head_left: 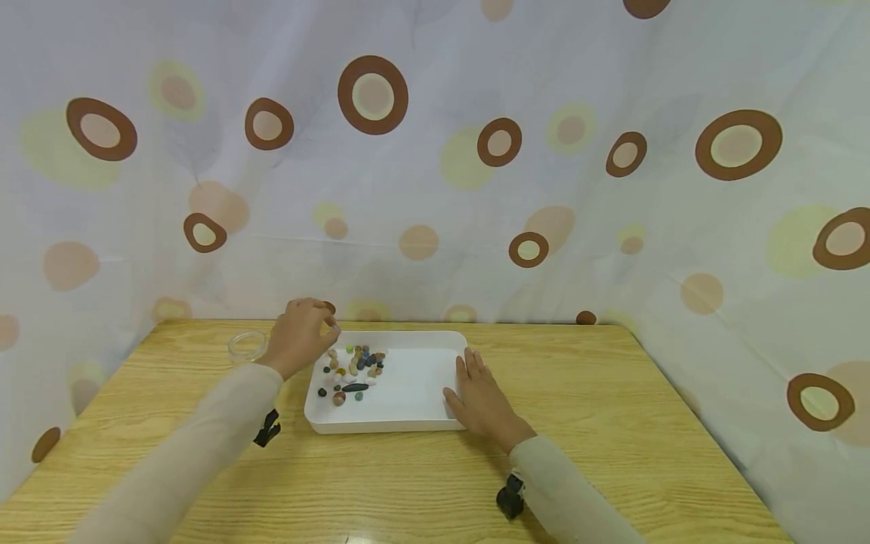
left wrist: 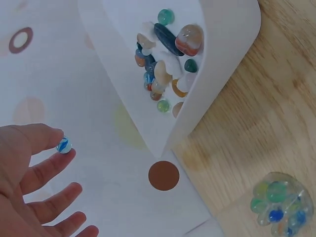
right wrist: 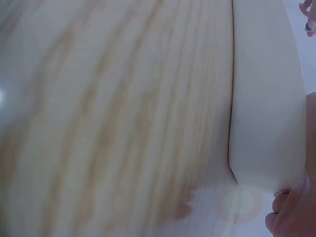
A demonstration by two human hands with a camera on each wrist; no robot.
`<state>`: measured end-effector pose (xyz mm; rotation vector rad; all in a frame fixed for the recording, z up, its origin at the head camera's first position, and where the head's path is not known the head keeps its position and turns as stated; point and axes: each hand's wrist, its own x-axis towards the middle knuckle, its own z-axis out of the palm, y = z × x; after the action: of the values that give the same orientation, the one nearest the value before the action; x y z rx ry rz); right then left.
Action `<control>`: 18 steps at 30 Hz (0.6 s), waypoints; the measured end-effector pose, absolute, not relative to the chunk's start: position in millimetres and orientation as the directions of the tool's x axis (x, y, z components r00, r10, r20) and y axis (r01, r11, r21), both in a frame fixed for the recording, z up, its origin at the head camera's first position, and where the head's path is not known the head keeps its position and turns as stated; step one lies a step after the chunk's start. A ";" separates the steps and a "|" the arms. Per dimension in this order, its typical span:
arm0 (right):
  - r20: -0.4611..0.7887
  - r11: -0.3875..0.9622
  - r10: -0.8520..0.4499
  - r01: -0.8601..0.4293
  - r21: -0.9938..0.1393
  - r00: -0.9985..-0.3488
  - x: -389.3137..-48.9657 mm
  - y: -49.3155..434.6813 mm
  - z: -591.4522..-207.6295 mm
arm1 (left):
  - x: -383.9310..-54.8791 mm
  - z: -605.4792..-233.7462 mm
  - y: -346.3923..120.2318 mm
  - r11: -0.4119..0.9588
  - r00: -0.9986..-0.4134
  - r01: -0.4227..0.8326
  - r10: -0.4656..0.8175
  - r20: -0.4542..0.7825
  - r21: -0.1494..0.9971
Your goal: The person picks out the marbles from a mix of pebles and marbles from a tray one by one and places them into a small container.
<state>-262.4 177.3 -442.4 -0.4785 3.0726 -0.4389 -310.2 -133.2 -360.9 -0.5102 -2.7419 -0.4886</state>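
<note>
My left hand (head_left: 299,336) is raised over the left back corner of a white tray (head_left: 414,427). Between thumb and index finger it pinches a clear marble with a blue swirl (left wrist: 63,145); the other fingers are spread. Pebbles and marbles lie in the left part of the tray, among them a long dark stone (left wrist: 168,39), a reddish banded stone (left wrist: 189,40) and a green marble (left wrist: 166,17). My right hand (head_left: 481,397) rests on the tray's right rim with its fingers fairly straight; the right wrist view catches only part of it at the edge.
Left of the tray stands a round clear container (head_left: 247,346); the left wrist view shows several green, blue and clear marbles (left wrist: 276,215) in it. All of this is on a wooden table (head_left: 612,453). A spotted curtain (head_left: 421,189) hangs behind and at the sides.
</note>
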 end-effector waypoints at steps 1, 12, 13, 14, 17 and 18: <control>0.042 0.914 -0.298 -0.298 -0.274 -0.954 -262.4 177.1 -442.4 | -308.4 -358.8 -135.7 0.875 -0.884 0.401 0.291 0.366 0.273; 0.025 0.916 -0.293 -0.289 -0.277 -0.956 -262.5 176.5 -442.7 | -276.6 -347.3 -175.8 0.875 -0.835 0.419 0.265 0.483 0.244; 0.024 0.917 -0.294 -0.289 -0.275 -0.955 -262.6 176.7 -443.0 | -274.2 -346.9 -180.3 0.876 -0.835 0.412 0.254 0.488 0.249; 0.025 0.917 -0.295 -0.290 -0.274 -0.955 -262.6 176.9 -443.3 | -271.9 -346.7 -184.9 0.878 -0.835 0.405 0.242 0.494 0.256; 0.026 0.917 -0.294 -0.289 -0.274 -0.955 -262.2 177.1 -442.6 | -267.1 -347.3 -197.9 0.883 -0.842 0.380 0.205 0.499 0.278; 0.030 0.916 -0.294 -0.291 -0.276 -0.955 -262.0 177.1 -442.3 | -265.9 -347.8 -202.1 0.885 -0.844 0.369 0.192 0.501 0.282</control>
<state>-262.0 177.1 -442.3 -0.4675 3.0634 -0.4378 -265.9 -202.1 -347.8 -0.4088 -2.5820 -0.5132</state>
